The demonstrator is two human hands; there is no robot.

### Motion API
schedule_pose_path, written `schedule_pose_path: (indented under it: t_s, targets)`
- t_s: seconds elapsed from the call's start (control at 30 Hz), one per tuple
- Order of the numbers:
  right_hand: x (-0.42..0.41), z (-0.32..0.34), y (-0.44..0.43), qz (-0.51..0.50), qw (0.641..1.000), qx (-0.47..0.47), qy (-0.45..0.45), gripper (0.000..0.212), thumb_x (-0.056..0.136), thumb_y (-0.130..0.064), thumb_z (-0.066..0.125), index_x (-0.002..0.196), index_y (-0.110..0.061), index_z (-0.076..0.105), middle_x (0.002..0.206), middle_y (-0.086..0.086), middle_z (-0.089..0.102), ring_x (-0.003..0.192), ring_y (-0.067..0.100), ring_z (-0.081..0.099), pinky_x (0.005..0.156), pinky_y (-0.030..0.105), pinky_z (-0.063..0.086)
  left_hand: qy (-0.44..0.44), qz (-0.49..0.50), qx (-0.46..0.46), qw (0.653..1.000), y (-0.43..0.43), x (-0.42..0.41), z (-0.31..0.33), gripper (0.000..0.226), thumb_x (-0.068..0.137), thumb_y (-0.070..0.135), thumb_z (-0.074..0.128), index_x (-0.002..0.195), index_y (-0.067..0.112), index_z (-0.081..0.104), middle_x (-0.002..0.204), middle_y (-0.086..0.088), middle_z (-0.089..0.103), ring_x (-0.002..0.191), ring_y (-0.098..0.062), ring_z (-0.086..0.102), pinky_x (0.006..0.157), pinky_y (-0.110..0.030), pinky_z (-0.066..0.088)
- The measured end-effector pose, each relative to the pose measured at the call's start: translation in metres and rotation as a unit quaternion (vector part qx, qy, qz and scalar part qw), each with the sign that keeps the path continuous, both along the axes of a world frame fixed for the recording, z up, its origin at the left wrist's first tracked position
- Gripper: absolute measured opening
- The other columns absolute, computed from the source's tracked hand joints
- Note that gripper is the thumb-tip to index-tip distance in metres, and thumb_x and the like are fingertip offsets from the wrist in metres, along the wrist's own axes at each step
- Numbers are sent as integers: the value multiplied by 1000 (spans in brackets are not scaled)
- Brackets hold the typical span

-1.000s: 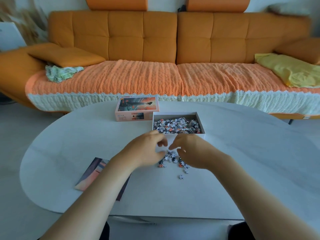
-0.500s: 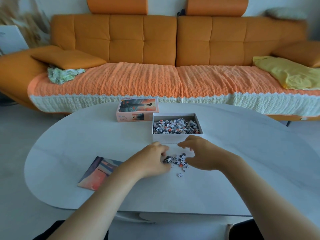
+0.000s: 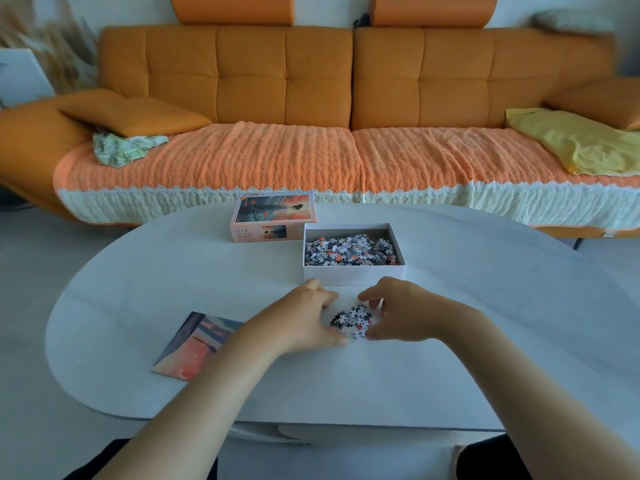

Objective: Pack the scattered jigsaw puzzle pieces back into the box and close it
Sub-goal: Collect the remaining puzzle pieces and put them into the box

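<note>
A small heap of loose puzzle pieces (image 3: 351,320) lies on the white table (image 3: 485,323), just in front of the open white box (image 3: 353,273). The box holds many black, white and orange pieces. My left hand (image 3: 304,318) cups the heap from the left, fingers curled, thumb side on the table. My right hand (image 3: 401,311) cups it from the right, fingers bent over the pieces. Both hands touch the heap's edges and none of the pieces are lifted. The box lid (image 3: 273,216), printed with a sunset picture, lies behind and left of the box.
A printed picture sheet (image 3: 194,344) lies flat on the table to my left. Behind the table stands an orange sofa (image 3: 311,81) with an orange throw, a yellow cloth (image 3: 571,140) and cushions. The table's near edge curves just below my forearms.
Both hands dropped from beside the box front to the table and drew together, sweeping the scattered pieces into one tight heap between them.
</note>
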State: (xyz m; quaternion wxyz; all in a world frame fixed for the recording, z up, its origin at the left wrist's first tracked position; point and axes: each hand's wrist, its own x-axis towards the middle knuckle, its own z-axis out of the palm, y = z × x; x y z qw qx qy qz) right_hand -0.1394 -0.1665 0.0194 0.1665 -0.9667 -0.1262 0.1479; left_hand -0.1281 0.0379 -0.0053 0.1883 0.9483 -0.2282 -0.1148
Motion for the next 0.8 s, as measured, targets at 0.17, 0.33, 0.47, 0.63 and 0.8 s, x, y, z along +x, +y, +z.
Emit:
schedule_pose_path:
  t_s: [0.17,0.33,0.47,0.63,0.8]
  targets:
    - [0,-7,17,-17,999,-9,-27,42,66,-47,80,94,-19,68,100,2,58,89,19,56,74,34,51,-13,-17,-38,999,-9,-8,-4,37,81,45,71,111,24,67,90,11,40,84,-11,50,72,-28,41]
    - [1,-6,26,-60,996,66,-22,18,72,-25,77,88,-18,75,84,3,67,79,23,65,65,33,55,-27,3,-69,997,-15,-7,0,21,82,31,71,103,28,74,91,1,53,84,-14,53,74,-31,45]
    - [0,-3,29,-70,995,76,-19,18,73,-22,79,91,-20,75,84,0,67,78,21,66,67,31,57,-32,23,-80,996,-16,-7,2,20,81,23,72,101,21,75,93,-3,62,85,-15,57,77,-31,47]
    - [3,-4,29,-87,992,85,-10,18,73,-18,80,88,-20,72,84,4,72,72,21,70,64,26,55,-42,50,-133,989,-15,-3,-2,16,83,11,68,92,21,76,80,9,58,72,-7,57,62,-7,41]
    - [13,-2,22,-104,987,120,-4,14,73,-14,78,80,-24,71,71,-1,72,60,12,70,54,21,53,-8,79,-181,980,-15,9,-2,14,80,14,73,90,24,75,81,11,68,78,-5,62,67,-14,45]
